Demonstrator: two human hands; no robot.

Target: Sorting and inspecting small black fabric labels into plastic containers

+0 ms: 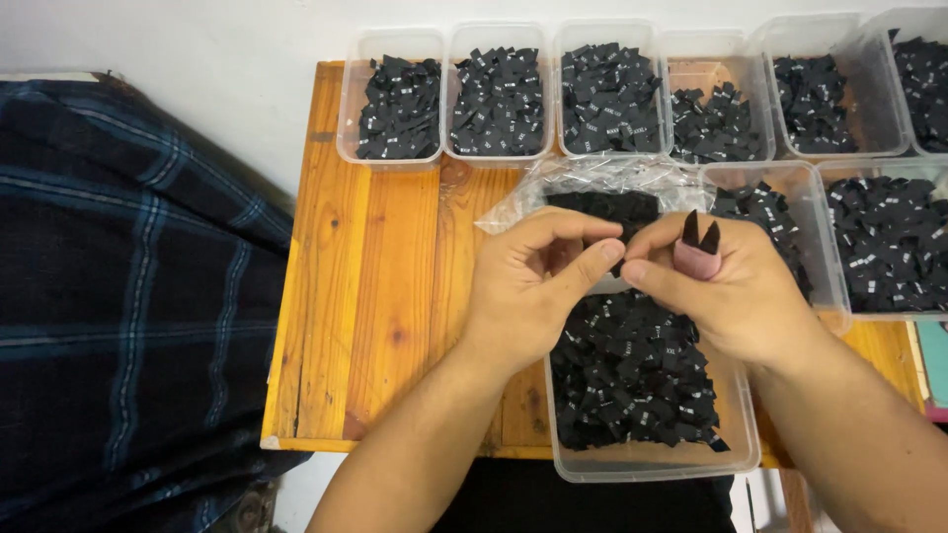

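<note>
Head view: left hand (528, 286) and right hand (726, 286) meet over a wooden table (385, 296), fingertips together at the centre, pinched on a small black label (617, 265) that is mostly hidden between thumb and forefinger of both hands; only a dark sliver shows. The right hand also carries a small snipping tool with a pink grip (697, 259) and two dark pointed tips sticking up above the knuckles, just right of the pinch. Directly below the grip, a clear plastic tub (652, 459) holds a heap of black woven labels (632, 375) with tiny white markings, folded squares, loosely piled. Just above the grip lies a crumpled clear plastic bag (592, 183) with more black labels inside, touching or nearly touching the fingertips. Farther above, a row of clear tubs (395, 44) runs along the table's far edge, each filled with the same black labels; two more tubs (839, 247) sit right of the grip. Well left of the hands, dark blue checked cloth (128, 296) hangs beside the table.
</note>
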